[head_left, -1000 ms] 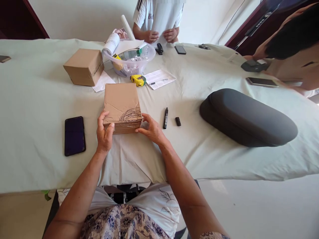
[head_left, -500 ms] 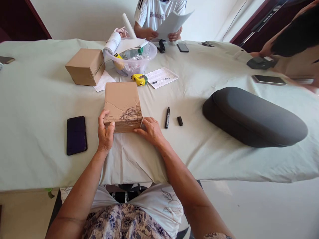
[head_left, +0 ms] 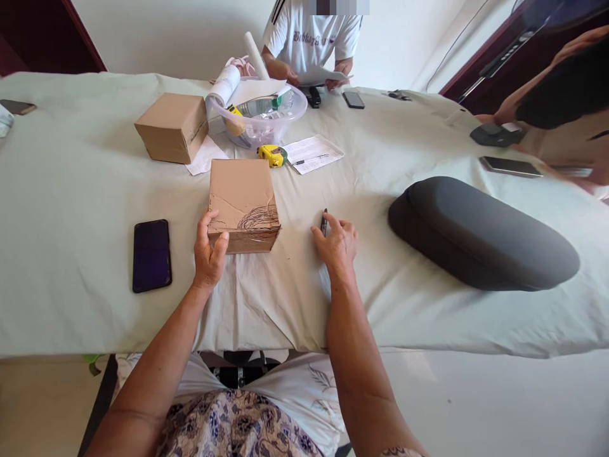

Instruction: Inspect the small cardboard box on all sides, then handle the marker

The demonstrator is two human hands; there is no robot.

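My left hand point(head_left: 210, 254) grips the left front corner of a small cardboard box point(head_left: 243, 190), thumb on the front side and fingers along the left side. Black scribbled lines cover the box top near its front right corner. My right hand point(head_left: 339, 243) is over a black marker point(head_left: 324, 222) lying on the cloth, thumb to the left of it and fingers to the right, spread apart. Part of the marker is hidden under the hand. The loose marker cap is out of sight, behind that hand.
A phone point(head_left: 151, 256) lies left of the box. Behind stand another cardboard box point(head_left: 166, 136), a plastic basin point(head_left: 290, 114) of odds and ends, a yellow tape measure point(head_left: 271, 155) and a printed sheet point(head_left: 316, 152). A dark grey case point(head_left: 485, 231) sits right. Across the table, a person holds papers point(head_left: 318, 76).
My right hand has let go of the box's right side and moved right to the marker. My left hand stays on the box. The person opposite has lowered the papers.
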